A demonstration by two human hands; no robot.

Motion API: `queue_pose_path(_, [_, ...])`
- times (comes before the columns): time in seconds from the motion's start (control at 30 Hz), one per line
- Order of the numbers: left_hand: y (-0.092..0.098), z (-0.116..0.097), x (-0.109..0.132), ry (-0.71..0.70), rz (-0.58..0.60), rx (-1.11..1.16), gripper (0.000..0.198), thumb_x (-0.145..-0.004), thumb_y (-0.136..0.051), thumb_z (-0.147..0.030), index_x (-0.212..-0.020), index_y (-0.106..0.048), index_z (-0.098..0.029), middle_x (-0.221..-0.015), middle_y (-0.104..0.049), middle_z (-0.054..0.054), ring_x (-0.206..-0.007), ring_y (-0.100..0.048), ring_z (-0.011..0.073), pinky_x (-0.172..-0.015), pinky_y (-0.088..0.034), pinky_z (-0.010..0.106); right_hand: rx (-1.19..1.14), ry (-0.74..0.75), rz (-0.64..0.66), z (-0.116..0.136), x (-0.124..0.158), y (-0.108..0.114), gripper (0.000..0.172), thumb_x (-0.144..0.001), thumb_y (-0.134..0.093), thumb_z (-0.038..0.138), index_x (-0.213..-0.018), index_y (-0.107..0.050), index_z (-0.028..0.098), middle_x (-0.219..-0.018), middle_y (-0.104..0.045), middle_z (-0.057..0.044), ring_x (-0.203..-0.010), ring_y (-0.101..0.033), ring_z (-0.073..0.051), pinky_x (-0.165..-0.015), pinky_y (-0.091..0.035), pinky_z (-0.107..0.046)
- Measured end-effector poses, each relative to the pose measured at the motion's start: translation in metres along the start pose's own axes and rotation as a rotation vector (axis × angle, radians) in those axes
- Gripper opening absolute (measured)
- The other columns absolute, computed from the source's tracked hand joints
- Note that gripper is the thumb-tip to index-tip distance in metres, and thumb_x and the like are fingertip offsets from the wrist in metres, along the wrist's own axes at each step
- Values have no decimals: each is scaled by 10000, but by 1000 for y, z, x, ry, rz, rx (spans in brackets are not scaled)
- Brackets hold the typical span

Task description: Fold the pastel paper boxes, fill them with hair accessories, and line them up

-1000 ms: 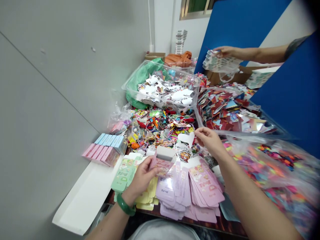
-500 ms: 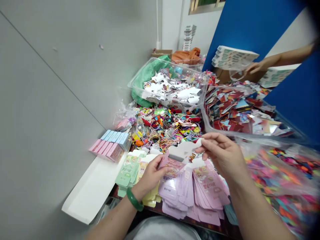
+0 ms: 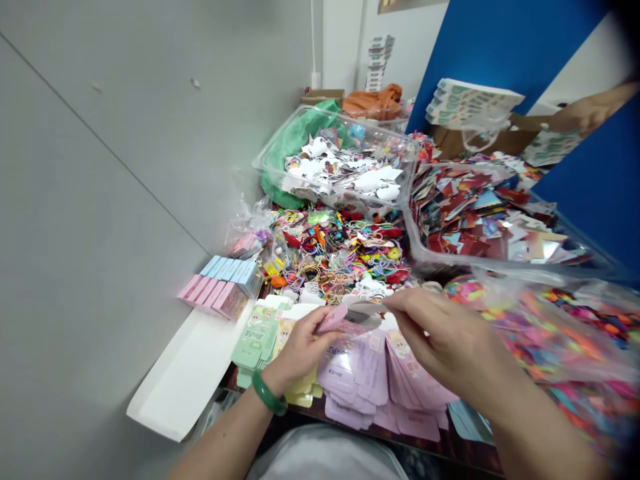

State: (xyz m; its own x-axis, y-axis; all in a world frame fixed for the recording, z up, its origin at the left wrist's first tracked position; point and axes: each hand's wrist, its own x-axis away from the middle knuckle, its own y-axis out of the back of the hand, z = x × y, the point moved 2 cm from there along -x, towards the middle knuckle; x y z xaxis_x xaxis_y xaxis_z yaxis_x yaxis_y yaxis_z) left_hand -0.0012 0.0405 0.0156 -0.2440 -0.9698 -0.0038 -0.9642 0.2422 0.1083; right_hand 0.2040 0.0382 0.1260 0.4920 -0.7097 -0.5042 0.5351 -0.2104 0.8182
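Observation:
A small pink cardboard box (image 3: pixel 343 325), its top open and its inside white and grey, is gripped between the thumb and fingers of my left hand (image 3: pixel 301 343). My right hand (image 3: pixel 440 337) is closed, fingertips together at the right edge of the box's opening. The back of that hand hides part of what it pinches. Beneath the box lie flat purple cartons (image 3: pixel 345 387) and pink cartons (image 3: pixel 413 380), fanned in overlapping stacks. Green cartons (image 3: pixel 255 337) and yellow cartons (image 3: pixel 303 390) lie to their left, partly behind my left wrist with its green bangle (image 3: pixel 269 393).
A colourful heap of small trinkets and cords (image 3: pixel 330 250) spreads behind the cartons. Clear bins hold white cutouts (image 3: pixel 345 167) and red cards (image 3: pixel 470 207). Pink-and-blue boxes (image 3: pixel 225 287) stand in a white tray (image 3: pixel 185 373) at left. Another person's hand (image 3: pixel 585 113) shows at right.
My right hand has come down and left, from a white flap to the box's opening edge. The box has tilted so its opening faces me more. The other person's hand moved right.

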Motion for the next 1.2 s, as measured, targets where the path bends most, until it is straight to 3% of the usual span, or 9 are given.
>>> queue_pose_path(0.23, [-6,-7,-2,-3,57,54,287,-793,-694,-218,-1078,-674,-201,-1000,-681,29,-935,-610,196,-859,-466,284,-24,-35,151,3,-11,-28,206,-931,-431,120,-970,-625,179,-865,-706,-68,-743,-659,-198,-628,-481,-298])
queue_pose_path(0.4, [-4,-6,-3,40,33,148,294,-782,-703,-214,-1073,-668,-192,-1011,-677,32,-950,-606,193,-878,-470,295,-26,-60,69,-6,-13,-27,160,-910,-514,134,-915,-671,162,-877,-673,-83,-806,-629,-216,-689,-490,-329])
queue_pose_path(0.57, [-4,-5,-3,86,37,225,299,-772,-705,-195,-1068,-666,-187,-1034,-680,38,-969,-609,190,-890,-469,295,-32,-51,30,-14,-10,-29,150,-874,-570,137,-851,-718,148,-1038,-676,-134,-973,-606,-271,-797,-512,-410])
queue_pose_path(0.8, [-8,-8,-3,101,63,221,333,-745,-722,-186,-1074,-670,-176,-1021,-679,40,-939,-610,191,-849,-479,287,-208,-253,192,-17,-18,-42,195,-801,-629,112,-711,-758,228,-1019,-730,-70,-991,-652,-256,-836,-516,-402])
queue_pose_path(0.93, [-8,-8,-4,127,46,237,312,-730,-730,-179,-1035,-666,-166,-978,-683,34,-898,-613,182,-811,-484,276,-348,-295,354,-21,-23,-45,218,-799,-624,108,-785,-786,254,-940,-739,-53,-1022,-655,-245,-852,-504,-366])
queue_pose_path(1.07, [-5,-5,-5,123,43,294,342,-753,-715,-175,-1088,-650,-171,-1076,-691,56,-967,-619,194,-858,-477,288,-424,-437,284,-33,-21,-40,168,-780,-667,173,-847,-789,265,-1112,-710,-54,-1058,-644,-242,-918,-481,-383])
queue_pose_path(1.2, [-4,-3,-3,144,61,320,373,-750,-725,-191,-1116,-650,-184,-1091,-692,53,-990,-623,200,-866,-479,289,-459,-427,325,-39,-17,-42,167,-781,-650,185,-758,-787,278,-1069,-715,-35,-1018,-647,-236,-898,-474,-370])
